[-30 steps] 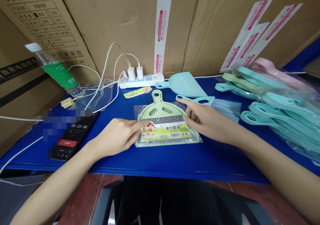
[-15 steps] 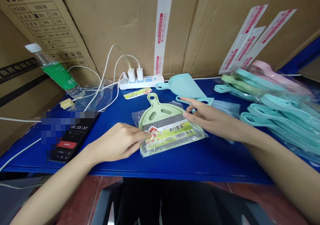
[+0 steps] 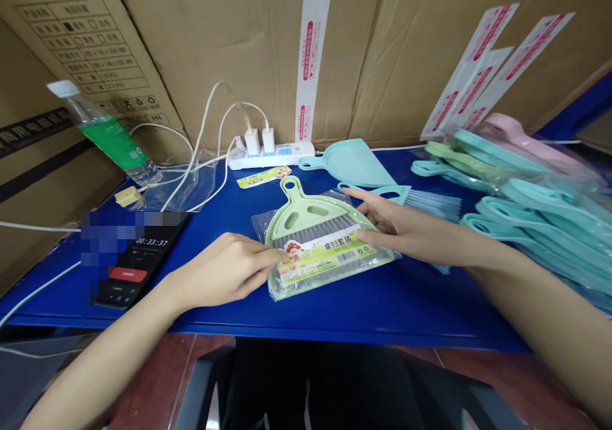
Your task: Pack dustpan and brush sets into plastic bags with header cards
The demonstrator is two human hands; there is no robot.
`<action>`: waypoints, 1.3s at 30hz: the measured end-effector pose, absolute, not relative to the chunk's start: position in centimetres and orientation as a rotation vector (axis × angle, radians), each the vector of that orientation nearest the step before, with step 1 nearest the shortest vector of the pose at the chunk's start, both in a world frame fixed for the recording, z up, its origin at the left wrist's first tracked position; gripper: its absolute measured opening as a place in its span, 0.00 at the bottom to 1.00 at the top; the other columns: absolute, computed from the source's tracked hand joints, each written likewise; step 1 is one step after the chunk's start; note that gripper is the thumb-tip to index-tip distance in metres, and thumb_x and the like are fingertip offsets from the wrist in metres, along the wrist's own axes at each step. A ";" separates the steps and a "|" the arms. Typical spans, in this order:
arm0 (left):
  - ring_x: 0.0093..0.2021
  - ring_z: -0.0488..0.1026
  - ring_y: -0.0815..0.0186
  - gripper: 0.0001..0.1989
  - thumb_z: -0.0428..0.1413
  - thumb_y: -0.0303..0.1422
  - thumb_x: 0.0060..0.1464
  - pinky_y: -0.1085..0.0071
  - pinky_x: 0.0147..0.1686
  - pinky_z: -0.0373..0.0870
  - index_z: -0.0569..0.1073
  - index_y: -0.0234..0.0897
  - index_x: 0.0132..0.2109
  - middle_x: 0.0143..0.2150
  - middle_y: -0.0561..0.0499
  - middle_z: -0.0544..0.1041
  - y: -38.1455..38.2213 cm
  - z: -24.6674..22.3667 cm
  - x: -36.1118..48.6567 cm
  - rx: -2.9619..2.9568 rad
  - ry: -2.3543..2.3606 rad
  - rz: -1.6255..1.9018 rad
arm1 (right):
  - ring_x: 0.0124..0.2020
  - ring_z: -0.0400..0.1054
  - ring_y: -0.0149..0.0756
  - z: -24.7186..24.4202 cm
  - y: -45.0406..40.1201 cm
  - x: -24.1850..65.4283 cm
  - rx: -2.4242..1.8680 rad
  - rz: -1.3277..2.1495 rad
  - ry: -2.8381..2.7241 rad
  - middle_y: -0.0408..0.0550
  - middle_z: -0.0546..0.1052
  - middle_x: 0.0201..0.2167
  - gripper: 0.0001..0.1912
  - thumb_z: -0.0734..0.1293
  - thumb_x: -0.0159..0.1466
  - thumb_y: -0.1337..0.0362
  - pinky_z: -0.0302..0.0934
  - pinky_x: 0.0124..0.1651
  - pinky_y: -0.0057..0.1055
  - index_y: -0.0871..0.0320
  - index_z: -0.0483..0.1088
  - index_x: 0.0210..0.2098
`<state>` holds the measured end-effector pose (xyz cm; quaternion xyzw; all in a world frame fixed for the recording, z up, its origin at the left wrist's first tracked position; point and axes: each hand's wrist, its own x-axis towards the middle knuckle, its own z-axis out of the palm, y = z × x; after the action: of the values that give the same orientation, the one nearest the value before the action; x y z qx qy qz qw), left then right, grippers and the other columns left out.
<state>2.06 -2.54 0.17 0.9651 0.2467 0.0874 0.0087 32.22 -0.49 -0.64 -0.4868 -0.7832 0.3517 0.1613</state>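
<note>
A green dustpan and brush set (image 3: 306,211) lies flat in a clear bag, its handle pointing away. Across its grey bristles runs a yellow printed label (image 3: 315,265). My left hand (image 3: 234,268) pinches the left edge of the bag and label. My right hand (image 3: 401,226) rests on the right side of the set, thumb on the label and fingers apart. Behind it lie a loose blue dustpan (image 3: 356,162) and a blue brush (image 3: 433,205), the brush partly hidden by my right hand.
Several bagged sets (image 3: 549,219) are piled at the right. A loose label (image 3: 264,177) lies before a power strip (image 3: 287,155). At the left are a tilted bottle (image 3: 115,143), cables and a phone (image 3: 143,261). Cardboard boxes (image 3: 239,41) stand behind the blue table (image 3: 335,328).
My right thumb has moved down from the dustpan's upper right edge onto the right part of the label. My left hand has stayed in place.
</note>
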 end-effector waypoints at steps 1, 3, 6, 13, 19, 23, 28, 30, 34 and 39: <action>0.30 0.78 0.66 0.15 0.45 0.29 0.66 0.71 0.31 0.67 0.74 0.40 0.51 0.36 0.52 0.82 -2.5 0.2 2.1 3.020 0.775 0.267 | 0.38 0.71 0.43 -0.6 -0.5 32.1 -1.400 0.995 -2.237 0.56 0.74 0.46 0.43 0.59 0.63 0.50 0.71 0.39 0.39 0.61 0.44 0.72; 0.29 0.78 0.66 0.15 0.45 0.29 0.66 0.71 0.30 0.67 0.74 0.40 0.51 0.34 0.53 0.82 -2.6 0.2 2.0 3.036 0.790 0.250 | 0.37 0.71 0.42 -0.5 -0.6 32.0 -1.406 0.976 -2.231 0.57 0.73 0.49 0.42 0.59 0.63 0.50 0.70 0.37 0.37 0.59 0.45 0.72; 0.30 0.78 0.65 0.14 0.44 0.29 0.66 0.70 0.31 0.68 0.74 0.39 0.49 0.32 0.53 0.81 -2.5 0.2 1.9 3.095 0.847 0.233 | 0.31 0.70 0.39 -0.4 -0.6 31.9 -1.436 0.948 -2.217 0.57 0.73 0.50 0.42 0.60 0.62 0.51 0.69 0.32 0.36 0.58 0.46 0.71; 0.30 0.76 0.65 0.15 0.45 0.25 0.63 0.70 0.28 0.70 0.73 0.36 0.51 0.33 0.50 0.78 -2.0 0.1 1.8 3.311 1.138 0.318 | 0.34 0.71 0.41 -0.5 -0.5 31.9 -1.429 0.848 -2.284 0.57 0.73 0.51 0.38 0.58 0.63 0.56 0.69 0.34 0.37 0.58 0.49 0.71; 0.37 0.75 0.64 0.21 0.47 0.21 0.59 0.71 0.31 0.73 0.69 0.39 0.57 0.42 0.47 0.76 -1.8 0.0 1.9 3.343 1.303 0.173 | 0.40 0.72 0.44 -0.4 -0.3 32.0 -1.383 0.861 -2.303 0.57 0.74 0.50 0.35 0.56 0.65 0.55 0.69 0.38 0.39 0.60 0.51 0.70; 0.37 0.75 0.64 0.21 0.48 0.21 0.59 0.71 0.32 0.74 0.69 0.39 0.58 0.44 0.46 0.75 -1.8 -0.1 1.8 3.337 1.293 0.133 | 0.38 0.72 0.42 -0.3 -0.3 32.0 -1.323 0.880 -2.304 0.54 0.75 0.47 0.33 0.57 0.66 0.56 0.69 0.37 0.38 0.57 0.53 0.69; 0.34 0.75 0.66 0.19 0.48 0.24 0.62 0.71 0.31 0.73 0.69 0.40 0.58 0.42 0.48 0.76 -1.9 -0.2 1.7 3.312 1.231 0.115 | 0.31 0.69 0.38 -0.3 -0.6 32.0 -1.341 0.935 -2.287 0.54 0.75 0.45 0.33 0.57 0.66 0.55 0.66 0.30 0.34 0.57 0.53 0.69; 0.34 0.76 0.66 0.18 0.47 0.25 0.63 0.72 0.30 0.72 0.70 0.40 0.57 0.41 0.49 0.76 -1.9 -0.2 1.7 3.321 1.188 0.152 | 0.30 0.68 0.36 -0.3 -0.6 32.0 -1.332 0.987 -2.274 0.54 0.74 0.45 0.33 0.57 0.66 0.54 0.65 0.28 0.32 0.56 0.53 0.68; 0.33 0.75 0.67 0.17 0.45 0.27 0.65 0.72 0.30 0.71 0.70 0.41 0.57 0.39 0.50 0.76 -1.8 -0.2 1.8 3.337 1.135 0.176 | 0.30 0.68 0.35 -0.2 -0.6 32.0 -1.318 1.019 -2.267 0.53 0.73 0.45 0.31 0.57 0.66 0.54 0.64 0.28 0.32 0.55 0.56 0.67; 0.33 0.75 0.68 0.16 0.44 0.30 0.67 0.73 0.32 0.71 0.72 0.42 0.55 0.39 0.50 0.76 -1.7 -0.2 1.7 3.364 1.067 0.229 | 0.33 0.69 0.38 -0.1 -0.7 32.0 -1.365 1.018 -2.250 0.56 0.73 0.47 0.34 0.57 0.66 0.51 0.65 0.30 0.33 0.58 0.55 0.68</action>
<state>1.68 -1.70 -0.15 0.9328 0.2958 0.0634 -0.1960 31.95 -0.68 -0.10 -0.4775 -0.7873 0.3560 0.1594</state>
